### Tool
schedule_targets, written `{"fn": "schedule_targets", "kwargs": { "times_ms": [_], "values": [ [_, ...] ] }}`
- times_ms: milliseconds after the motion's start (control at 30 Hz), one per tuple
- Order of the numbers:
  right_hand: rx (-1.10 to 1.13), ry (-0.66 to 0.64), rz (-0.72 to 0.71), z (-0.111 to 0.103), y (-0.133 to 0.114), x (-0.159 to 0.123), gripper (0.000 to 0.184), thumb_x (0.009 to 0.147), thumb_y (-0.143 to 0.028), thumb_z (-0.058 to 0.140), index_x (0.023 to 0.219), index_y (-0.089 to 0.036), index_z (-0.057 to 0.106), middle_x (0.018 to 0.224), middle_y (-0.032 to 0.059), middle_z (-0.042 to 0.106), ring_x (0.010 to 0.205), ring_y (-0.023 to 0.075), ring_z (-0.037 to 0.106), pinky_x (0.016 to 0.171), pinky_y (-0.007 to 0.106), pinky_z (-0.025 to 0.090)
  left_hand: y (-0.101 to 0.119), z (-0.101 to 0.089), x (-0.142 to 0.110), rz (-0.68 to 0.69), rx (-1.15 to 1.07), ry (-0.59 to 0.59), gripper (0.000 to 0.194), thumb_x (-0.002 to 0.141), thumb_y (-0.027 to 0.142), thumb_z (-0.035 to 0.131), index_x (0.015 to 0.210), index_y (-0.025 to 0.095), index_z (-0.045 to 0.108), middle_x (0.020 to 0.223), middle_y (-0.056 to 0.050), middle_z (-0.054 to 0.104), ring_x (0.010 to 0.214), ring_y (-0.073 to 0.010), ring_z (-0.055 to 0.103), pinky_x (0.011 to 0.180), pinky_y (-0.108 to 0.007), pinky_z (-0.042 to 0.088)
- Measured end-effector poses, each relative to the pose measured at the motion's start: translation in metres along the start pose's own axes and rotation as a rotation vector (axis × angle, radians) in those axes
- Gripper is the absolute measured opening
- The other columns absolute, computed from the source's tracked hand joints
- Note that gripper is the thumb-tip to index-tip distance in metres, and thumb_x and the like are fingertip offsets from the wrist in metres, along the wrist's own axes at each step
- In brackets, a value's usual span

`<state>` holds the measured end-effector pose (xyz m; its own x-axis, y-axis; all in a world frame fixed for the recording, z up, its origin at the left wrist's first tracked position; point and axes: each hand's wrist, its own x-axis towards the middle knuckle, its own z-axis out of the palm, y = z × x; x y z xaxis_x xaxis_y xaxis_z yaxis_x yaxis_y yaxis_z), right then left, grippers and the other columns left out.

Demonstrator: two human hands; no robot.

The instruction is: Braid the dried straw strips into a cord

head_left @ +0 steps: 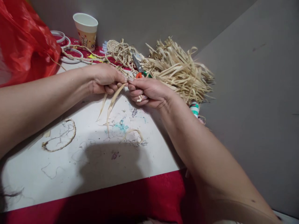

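Both hands (106,76) (151,92) pinching pale fibre strips (112,101), ends dangling (two visible) beneath the left

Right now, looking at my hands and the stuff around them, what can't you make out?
- Strips, head view: the pinched part is hidden by the left hand and right hand.
- Scissors, head view: part of the handles is hidden behind the right hand.
- Red bag, head view: cut off by the left edge; its folds hide the inside.
- Cup, head view: its near wall hides the bottom inside.
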<state>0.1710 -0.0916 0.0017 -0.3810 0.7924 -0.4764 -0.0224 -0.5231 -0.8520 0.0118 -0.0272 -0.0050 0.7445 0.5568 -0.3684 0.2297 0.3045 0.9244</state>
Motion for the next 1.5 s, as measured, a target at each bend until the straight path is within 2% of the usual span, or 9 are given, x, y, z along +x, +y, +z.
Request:
{"fn": "schedule_targets", "kwargs": {
  "times_ms": [133,233,533,700,933,1167,1267,1367,1500],
  "values": [
    [0.096,0.001,-0.003,0.002,0.004,0.006,0.033,0.086,-0.033,0.055,0.066,-0.019,0.033,0.045,-0.0105,0.023,0.033,0.0012,0.016,0.029,0.012,0.012,-0.002,-0.007,0.0,0.101,0.034,-0.093,0.024,0.078,0.017,0.06,0.06,0.015,0.044,0.044,0.007,0.031,0.036,0.0001,0.024,0.038,-0.016,0.016],
    [0.108,0.023,-0.031,0.001,0.006,0.007,0.03,0.084,-0.027,0.056,0.065,-0.019,0.034,0.044,-0.0101,0.026,0.033,0.0013,0.017,0.029,0.012,0.014,0.0,-0.007,-0.002,0.111,0.101,-0.152,0.022,0.077,0.019,0.062,0.061,0.015,0.047,0.044,0.006,0.033,0.038,-0.0017,0.028,0.039,-0.017,0.021],
    [-0.073,0.324,-0.107,0.02,0.013,0.01,0.025,0.077,-0.013,0.05,0.055,-0.018,0.04,0.034,-0.0054,0.034,0.028,0.0041,0.027,0.028,0.017,0.013,0.012,0.008,-0.019,0.043,0.605,0.209,0.01,0.072,0.014,0.059,0.062,0.013,0.06,0.044,0.003,0.045,0.048,-0.0061,0.037,0.053,-0.025,0.03],
    [-0.081,0.391,-0.128,0.023,0.014,0.011,0.022,0.076,-0.012,0.047,0.055,-0.017,0.045,0.034,-0.0053,0.036,0.027,0.0044,0.031,0.028,0.016,0.015,0.021,0.013,-0.025,0.082,0.878,0.413,0.006,0.064,0.019,0.062,0.06,0.015,0.065,0.043,0.001,0.047,0.051,-0.011,0.046,0.054,-0.026,0.029],
    [0.083,0.296,-0.188,0.017,0.017,0.009,0.02,0.074,-0.012,0.051,0.057,-0.017,0.042,0.038,-0.0068,0.036,0.029,0.0034,0.031,0.028,0.016,0.017,0.022,0.04,-0.032,0.174,1.146,0.466,0.019,0.07,0.024,0.054,0.07,0.01,0.068,0.049,0.001,0.045,0.064,-0.0117,0.048,0.063,-0.025,0.028],
    [0.155,0.309,-0.2,0.021,0.018,0.009,0.029,0.073,-0.011,0.057,0.056,-0.019,0.036,0.038,-0.007,0.036,0.028,0.0032,0.032,0.027,0.014,0.018,0.018,0.064,-0.04,0.114,1.542,0.454,0.034,0.08,0.029,0.04,0.082,0.011,0.068,0.073,-0.013,0.062,0.06,-0.0165,0.044,0.058,-0.031,0.026],
    [0.164,0.33,-0.201,0.021,0.018,0.008,0.029,0.072,-0.009,0.056,0.055,-0.019,0.035,0.037,-0.0071,0.035,0.028,0.0026,0.031,0.027,0.014,0.017,0.01,0.073,-0.043,0.112,1.527,0.444,0.031,0.08,0.025,0.04,0.086,0.012,0.067,0.076,-0.013,0.062,0.065,-0.0201,0.05,0.06,-0.031,0.027],
    [0.172,0.326,-0.204,0.02,0.017,0.006,0.029,0.071,-0.008,0.053,0.053,-0.019,0.033,0.035,-0.0078,0.032,0.028,0.0023,0.028,0.027,0.014,0.015,0.003,0.082,-0.049,0.153,1.362,0.441,0.023,0.075,0.021,0.048,0.086,0.013,0.066,0.074,-0.011,0.062,0.072,-0.022,0.055,0.062,-0.03,0.032],
    [0.198,0.25,-0.188,0.017,0.016,0.004,0.026,0.072,-0.008,0.052,0.055,-0.018,0.035,0.036,-0.0083,0.032,0.028,0.0013,0.026,0.027,0.013,0.015,0.012,0.082,-0.062,0.176,1.263,0.361,0.017,0.073,0.021,0.051,0.078,0.016,0.066,0.066,-0.007,0.062,0.067,-0.0191,0.056,0.06,-0.028,0.034]
  ]
}}
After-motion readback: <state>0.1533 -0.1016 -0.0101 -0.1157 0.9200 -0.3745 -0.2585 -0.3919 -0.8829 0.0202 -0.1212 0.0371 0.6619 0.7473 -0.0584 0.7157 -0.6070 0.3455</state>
